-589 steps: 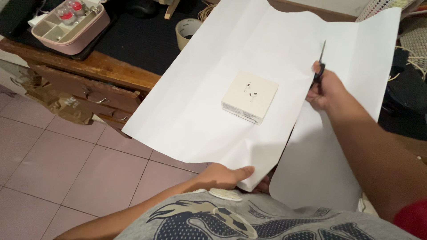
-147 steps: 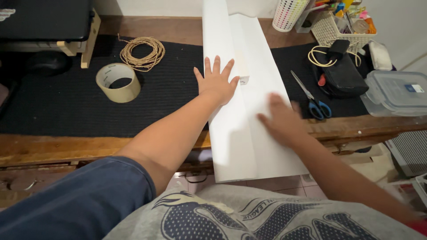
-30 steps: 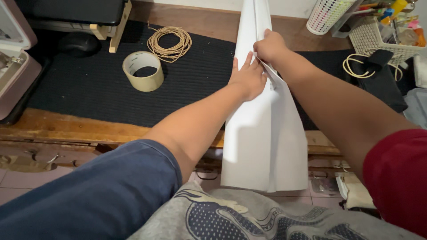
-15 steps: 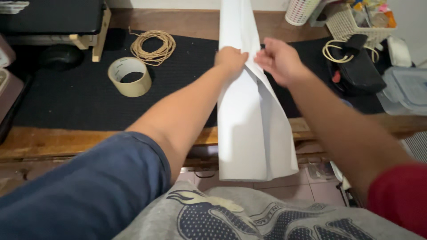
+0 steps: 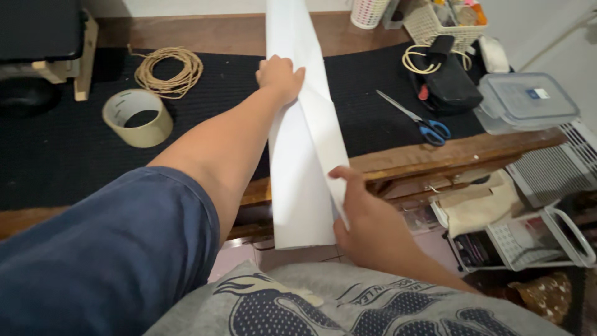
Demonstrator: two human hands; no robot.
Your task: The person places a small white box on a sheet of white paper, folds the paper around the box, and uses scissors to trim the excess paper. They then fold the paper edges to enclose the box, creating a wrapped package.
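So going across from the left: a roll of tape (image 5: 137, 117) sits on the black mat (image 5: 56, 162), with a coil of twine (image 5: 168, 68) just behind it, neither in play. My left hand (image 5: 280, 76) is stretched out and pressed flat, fingers loosely curled, on top of the long folded white paper (image 5: 305, 155), which runs from the far edge of the wooden table (image 5: 435, 158) straight toward me and hangs over the near edge. My right hand (image 5: 367, 218) is down at that overhanging end, thumb on top and fingers underneath, pinching the right-hand flap. The hands are well apart, one on each stretch of the paper. Progress-wise I'd say the long sides are already folded in over each other into a narrow strip, but the seam isn't taped and the near end looks open and unfolded; the far end is out of view, so can't tell. Off to the right, the blue-handled scissors (image 5: 420, 121) lie on the mat, then a clear lidded container (image 5: 528, 99).
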